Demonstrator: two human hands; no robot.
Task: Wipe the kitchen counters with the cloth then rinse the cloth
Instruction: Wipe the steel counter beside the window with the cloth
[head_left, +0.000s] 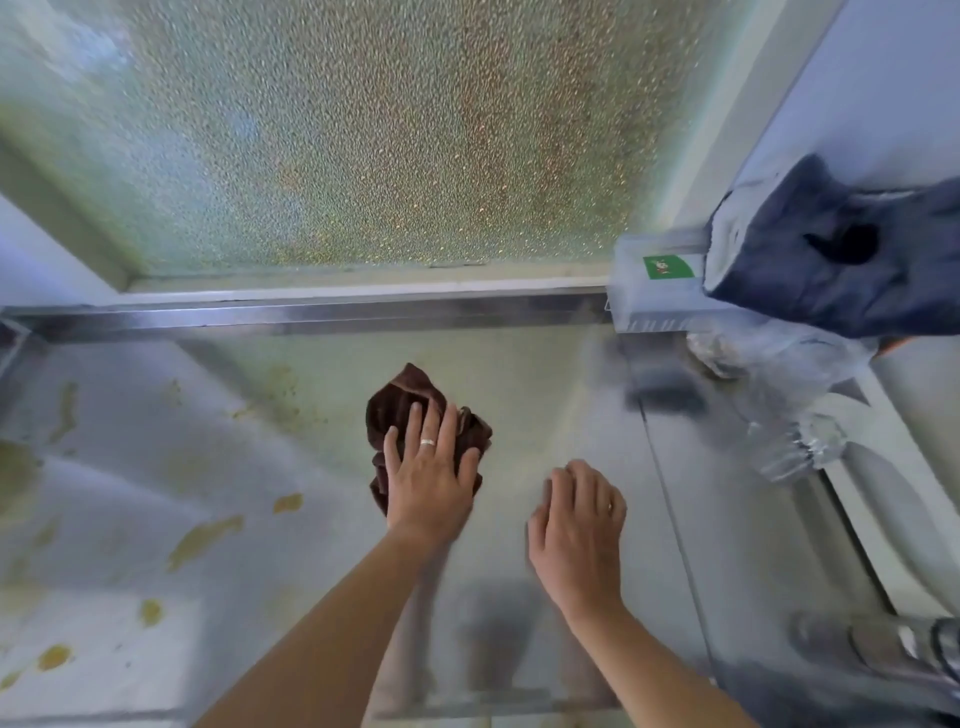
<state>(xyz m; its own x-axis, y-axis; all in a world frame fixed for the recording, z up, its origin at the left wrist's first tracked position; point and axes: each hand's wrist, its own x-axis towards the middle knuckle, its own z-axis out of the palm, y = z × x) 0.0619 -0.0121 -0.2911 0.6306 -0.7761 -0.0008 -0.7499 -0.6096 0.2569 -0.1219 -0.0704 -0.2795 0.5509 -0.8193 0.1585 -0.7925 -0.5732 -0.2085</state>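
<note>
Left hand: fingers spread flat, pressing a crumpled dark brown cloth onto the stainless steel counter. Right hand: just right of the cloth, loosely curled, holding nothing. Yellow-brown smears: well left of the pressing hand.

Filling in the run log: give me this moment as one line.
left hand: flat on brown cloth | right hand: free, above steel counter | yellowish stains: left, unwiped | rinse: pending
</note>
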